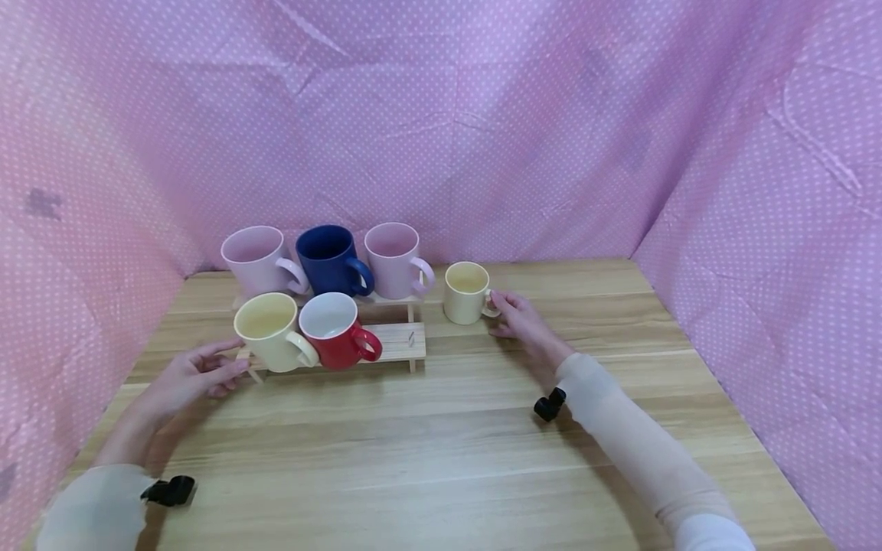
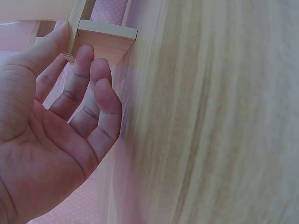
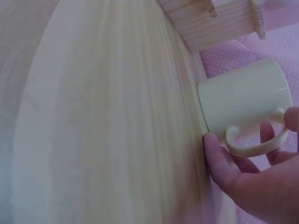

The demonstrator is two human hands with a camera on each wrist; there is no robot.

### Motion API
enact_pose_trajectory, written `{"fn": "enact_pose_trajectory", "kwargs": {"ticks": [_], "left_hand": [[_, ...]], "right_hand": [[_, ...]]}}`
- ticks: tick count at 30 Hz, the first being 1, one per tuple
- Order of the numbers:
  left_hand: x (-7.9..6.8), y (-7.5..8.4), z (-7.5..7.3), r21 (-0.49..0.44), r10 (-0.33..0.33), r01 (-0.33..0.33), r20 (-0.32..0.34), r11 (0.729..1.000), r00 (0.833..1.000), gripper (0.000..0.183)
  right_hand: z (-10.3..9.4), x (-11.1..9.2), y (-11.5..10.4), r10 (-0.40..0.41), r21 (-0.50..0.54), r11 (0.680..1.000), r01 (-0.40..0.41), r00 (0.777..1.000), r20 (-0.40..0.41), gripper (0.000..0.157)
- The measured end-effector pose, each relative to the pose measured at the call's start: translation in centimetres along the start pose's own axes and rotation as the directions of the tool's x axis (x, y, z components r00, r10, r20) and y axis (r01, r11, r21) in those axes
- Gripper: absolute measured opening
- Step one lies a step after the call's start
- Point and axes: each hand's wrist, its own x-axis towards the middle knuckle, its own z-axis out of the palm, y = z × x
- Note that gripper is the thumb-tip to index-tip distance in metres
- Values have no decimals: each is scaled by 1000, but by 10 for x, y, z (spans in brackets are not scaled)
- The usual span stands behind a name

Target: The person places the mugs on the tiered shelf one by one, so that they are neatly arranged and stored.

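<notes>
At the left end of a two-tier wooden rack (image 1: 393,348), my left hand (image 1: 184,380) pinches the lower shelf's end between thumb and index finger. The other fingers curl loosely below it in the left wrist view. My right hand (image 1: 521,321) holds a small pale yellow mug (image 1: 465,300) by its handle (image 3: 254,150). This mug stands upright on the table, just right of the rack. On the lower shelf are a larger pale yellow mug (image 1: 271,337) and a red mug (image 1: 334,337) with a white inside, handles turned right.
Along the rack's upper shelf stand a pale pink mug (image 1: 255,264), a dark blue mug (image 1: 327,264) and another pale pink mug (image 1: 393,264). Pink dotted cloth (image 1: 441,138) hangs behind and beside the wooden table (image 1: 413,459).
</notes>
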Motion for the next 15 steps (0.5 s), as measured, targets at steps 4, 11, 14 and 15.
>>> {"fn": "enact_pose_trajectory", "kwargs": {"ticks": [4,11,14,15], "left_hand": [[0,1,-2,-10,14,-14,2,1000,1000,42],[1,-1,-1,5,-5,5,-18,1000,1000,41],[1,-3,-2,8,-1,1,-16,1000,1000,42],[1,-3,-2,8,1,0,-17,1000,1000,42]], "right_hand": [[0,2,-2,34,42,999,-34,999,-16,57],[7,0,-5,69,32,997,-68,997,-34,56],[8,-1,-4,67,38,997,-66,997,-49,51],[8,-1,-4,63,38,997,-61,997,-50,50]]}}
